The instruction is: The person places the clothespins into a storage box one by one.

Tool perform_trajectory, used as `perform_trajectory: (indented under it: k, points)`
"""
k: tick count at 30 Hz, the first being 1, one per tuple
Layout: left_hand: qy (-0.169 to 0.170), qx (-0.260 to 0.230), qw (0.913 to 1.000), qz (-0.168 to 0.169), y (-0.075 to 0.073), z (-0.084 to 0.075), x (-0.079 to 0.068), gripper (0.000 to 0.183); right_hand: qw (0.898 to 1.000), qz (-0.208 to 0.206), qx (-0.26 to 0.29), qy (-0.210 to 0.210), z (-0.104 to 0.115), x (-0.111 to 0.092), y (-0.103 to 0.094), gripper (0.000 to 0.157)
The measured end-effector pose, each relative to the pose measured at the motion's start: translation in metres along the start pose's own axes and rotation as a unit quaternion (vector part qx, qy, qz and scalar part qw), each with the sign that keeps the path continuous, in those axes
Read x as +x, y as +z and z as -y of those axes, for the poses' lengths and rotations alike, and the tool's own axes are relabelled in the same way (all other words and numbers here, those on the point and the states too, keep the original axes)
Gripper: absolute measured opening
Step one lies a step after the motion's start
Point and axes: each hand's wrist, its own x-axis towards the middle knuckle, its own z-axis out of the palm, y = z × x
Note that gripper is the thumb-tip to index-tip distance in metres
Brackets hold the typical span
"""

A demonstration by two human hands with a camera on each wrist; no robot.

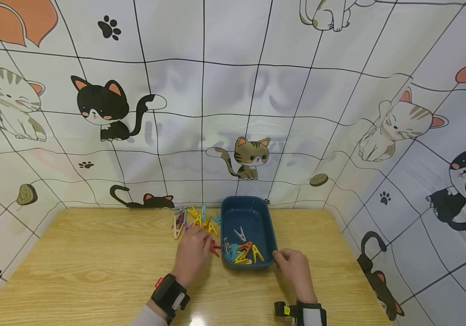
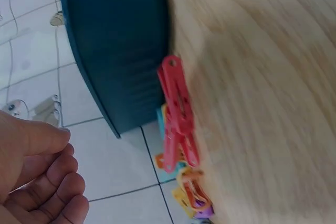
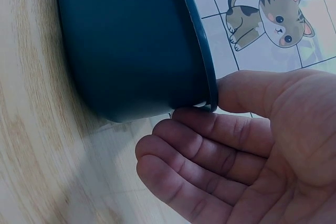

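Observation:
A dark blue plastic basin [image 1: 250, 213] stands on the table, with several clothespins [image 1: 244, 250] in its near end. My right hand [image 1: 296, 270] pinches the basin's near right rim between thumb and index finger; in the right wrist view, the other fingers [image 3: 194, 179] lie below the rim. Left of the basin, my left hand [image 1: 192, 251] hovers over the near side of a loose clothespin pile [image 1: 196, 219], covering part of it. Its fingers are loosely bent, and nothing shows between them in the left wrist view. A red clothespin [image 2: 178, 114] lies beside the basin, apart from that hand.
The light wooden table [image 1: 115, 258] meets a cat-print cloth [image 1: 184, 104] at its back edge, just behind the basin and the pile. More of this cloth hangs at both sides. Black camera straps [image 1: 171, 296] sit on both wrists.

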Motion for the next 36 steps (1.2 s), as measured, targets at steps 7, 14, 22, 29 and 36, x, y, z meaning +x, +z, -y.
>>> perform_trajectory:
  k: [7, 14, 22, 29, 36]
  points:
    - [-0.031, 0.016, 0.9988, 0.036, 0.003, 0.019, -0.001, 0.009, 1.000, -0.003, -0.002, 0.003, 0.001, 0.000, 0.000, 0.025]
    - [-0.030, 0.044, 0.9950, 0.084, 0.003, 0.033, 0.002, 0.008, 1.000, -0.011, -0.005, -0.010, -0.001, 0.001, 0.001, 0.025]
    - [-0.033, 0.070, 0.9882, 0.132, 0.010, 0.042, 0.004, 0.008, 1.000, -0.008, -0.003, -0.016, -0.002, 0.001, 0.001, 0.026]
    - [-0.042, 0.069, 0.9866, 0.142, 0.014, 0.046, 0.004, 0.013, 1.000, -0.007, 0.001, -0.022, -0.002, 0.000, 0.000, 0.027]
    - [-0.041, 0.081, 0.9851, 0.146, 0.016, 0.047, 0.006, 0.017, 1.000, -0.003, -0.002, -0.017, -0.002, 0.000, 0.000, 0.026]
